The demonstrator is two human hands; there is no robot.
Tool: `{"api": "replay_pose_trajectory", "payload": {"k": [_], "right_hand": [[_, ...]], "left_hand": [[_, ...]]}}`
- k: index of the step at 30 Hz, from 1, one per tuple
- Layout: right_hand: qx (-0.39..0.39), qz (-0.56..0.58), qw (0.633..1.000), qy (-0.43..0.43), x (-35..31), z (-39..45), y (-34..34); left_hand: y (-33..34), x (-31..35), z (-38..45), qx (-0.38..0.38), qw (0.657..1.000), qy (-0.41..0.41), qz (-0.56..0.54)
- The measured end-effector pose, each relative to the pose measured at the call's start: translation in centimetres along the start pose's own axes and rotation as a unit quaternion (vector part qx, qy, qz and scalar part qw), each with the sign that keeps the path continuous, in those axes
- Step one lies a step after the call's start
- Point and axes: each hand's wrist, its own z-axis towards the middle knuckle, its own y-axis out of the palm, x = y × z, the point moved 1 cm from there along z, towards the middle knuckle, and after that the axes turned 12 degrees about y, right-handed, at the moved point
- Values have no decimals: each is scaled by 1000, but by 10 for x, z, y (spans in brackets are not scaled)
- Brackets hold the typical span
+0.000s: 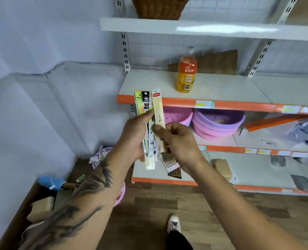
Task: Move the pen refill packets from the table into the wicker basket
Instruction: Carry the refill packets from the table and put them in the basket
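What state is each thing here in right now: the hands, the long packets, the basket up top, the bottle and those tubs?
Left hand: grips a fan of packets, upright.
Right hand: pinches the cream packet.
Pen refill packets: held in the air, none in the basket.
Cream packet: upright, foremost in the fan.
Wicker basket: on the top shelf, inside hidden.
Orange bottle: upright, capped.
Pink tubs: stacked, nested.

Orange drink bottle (186,73) upright on middle shelf (239,87), brown paper (212,63) behind it. Stacked pink and purple basins (219,123) on the shelf below. Blue cloth (50,183) near left. White shoe (174,223) on wood floor (221,213).
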Motion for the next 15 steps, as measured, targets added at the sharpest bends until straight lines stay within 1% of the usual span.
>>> {"api": "replay_pose_trajectory", "payload": {"k": [3,6,8,11,15], "right_hand": [[-34,-9,999,-30,-42,41,-15],[-35,-6,998,-52,-80,73,-33],[-35,-31,996,-83,-99,88,-44],[-1,-98,983,-157,-120,109,-51],[37,-194,948,-251,-148,133,-51]], "left_hand": [[35,25,40,8,999,42,6],[63,46,70,4,996,90,3],[76,54,86,0,994,114,-3],[90,65,103,20,990,136,-16],[101,87,122,24,986,163,-36]]}}
